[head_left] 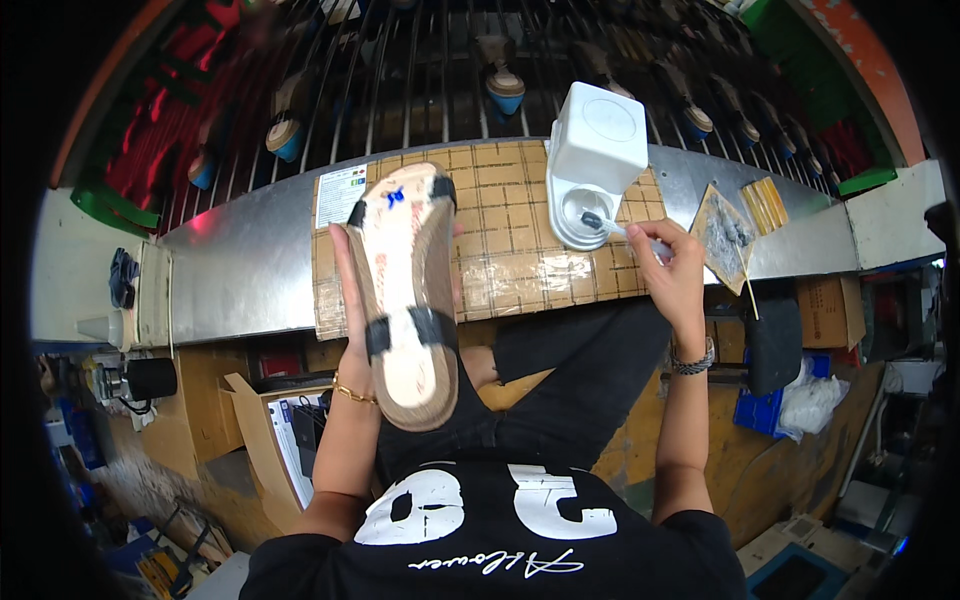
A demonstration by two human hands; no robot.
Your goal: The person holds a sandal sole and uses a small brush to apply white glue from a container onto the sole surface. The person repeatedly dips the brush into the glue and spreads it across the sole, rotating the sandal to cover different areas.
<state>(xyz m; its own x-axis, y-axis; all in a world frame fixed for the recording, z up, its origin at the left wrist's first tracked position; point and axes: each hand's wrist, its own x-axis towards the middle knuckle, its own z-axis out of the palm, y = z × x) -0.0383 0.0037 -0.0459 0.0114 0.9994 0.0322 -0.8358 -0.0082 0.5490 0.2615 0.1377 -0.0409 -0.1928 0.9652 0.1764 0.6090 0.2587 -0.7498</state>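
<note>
Upright in front of me, my left hand (348,290) grips a sandal (392,260) by its sides. Its pale underside faces up, black straps wrap onto it at both ends, and its edge is brown and grained. Most of my left fingers are hidden behind it. To the right, my right hand (676,270) pinches a brush (618,229) by its light handle. The brush's dark bristles are at the round dish of a white dispenser (600,135); whether they touch the dish cannot be made out.
Taped brown cardboard (510,220) covers part of the metal bench (240,270). Farther off, a roller conveyor (430,90) carries several shoes with blue parts. A stained board (722,235) with a thin stick and a yellow ribbed block (764,206) lie at right. Below left stands an open carton (262,440).
</note>
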